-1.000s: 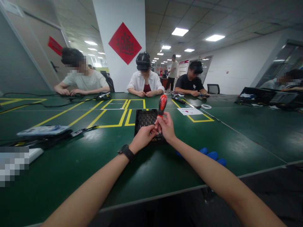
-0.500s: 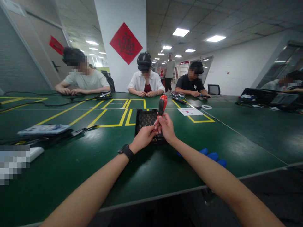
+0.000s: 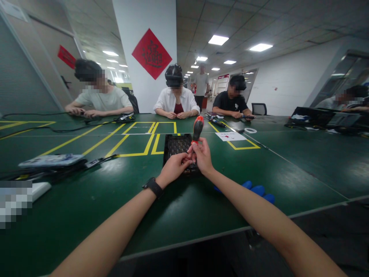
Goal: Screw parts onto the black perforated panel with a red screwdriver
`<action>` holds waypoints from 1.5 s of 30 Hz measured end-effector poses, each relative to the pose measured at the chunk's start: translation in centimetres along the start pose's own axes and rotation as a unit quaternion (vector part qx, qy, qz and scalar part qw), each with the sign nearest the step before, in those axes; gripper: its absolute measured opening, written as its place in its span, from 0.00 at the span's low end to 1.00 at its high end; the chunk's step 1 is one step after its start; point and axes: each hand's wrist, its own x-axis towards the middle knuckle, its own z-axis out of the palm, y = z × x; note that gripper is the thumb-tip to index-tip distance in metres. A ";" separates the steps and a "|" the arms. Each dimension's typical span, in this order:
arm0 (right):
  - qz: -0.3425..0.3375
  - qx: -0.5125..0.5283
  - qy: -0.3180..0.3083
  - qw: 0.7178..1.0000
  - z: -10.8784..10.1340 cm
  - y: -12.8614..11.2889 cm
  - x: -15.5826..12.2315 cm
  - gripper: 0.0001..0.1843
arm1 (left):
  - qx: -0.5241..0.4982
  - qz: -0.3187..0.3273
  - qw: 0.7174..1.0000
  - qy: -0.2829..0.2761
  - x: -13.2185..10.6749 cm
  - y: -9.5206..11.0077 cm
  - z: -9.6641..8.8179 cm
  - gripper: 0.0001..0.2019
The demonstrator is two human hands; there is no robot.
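A screwdriver with a red and black handle stands nearly upright, handle on top. My right hand is closed around its lower part. My left hand, with a dark band on the wrist, meets the right hand fingertip to fingertip near the screwdriver's lower end. Its fingers are pinched, and whatever is between them is too small to make out. Both hands are over the near part of a black open case lying on the green table. The screwdriver's tip is hidden by my fingers.
Blue screwdriver-like handles lie right of my right forearm. A white sheet and a tape roll are farther back. A light-blue flat box with black cables sits at left. Several people sit across the green table.
The whole view has shifted slightly. Both hands and the screwdriver keep nearly the same pose over the black case. A standing person in the background has moved a little left.
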 end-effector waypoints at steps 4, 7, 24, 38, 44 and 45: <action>0.002 0.006 0.000 1.000 0.1 0.0 0.0 0.16 | -0.015 -0.018 1.000 0.019 0.0 -0.1 0.0 0.11; 0.004 0.004 0.004 1.000 0.0 0.0 0.0 0.17 | -0.008 -0.025 0.999 0.018 0.0 -0.3 0.1 0.12; 0.030 0.004 -0.018 0.999 -0.2 0.2 0.2 0.18 | 0.045 -0.001 0.999 -0.013 0.0 -0.7 0.1 0.09; 0.027 0.003 -0.030 0.999 -0.2 0.1 0.1 0.17 | 0.027 0.006 0.999 -0.023 0.0 -0.3 0.1 0.09; 0.025 0.004 -0.024 0.999 0.0 0.0 0.1 0.16 | 0.035 -0.015 0.999 -0.010 -0.1 -0.3 0.0 0.11; 0.023 0.004 -0.023 0.999 0.0 0.0 0.1 0.16 | 0.037 -0.017 0.999 -0.007 -0.1 -0.4 0.0 0.11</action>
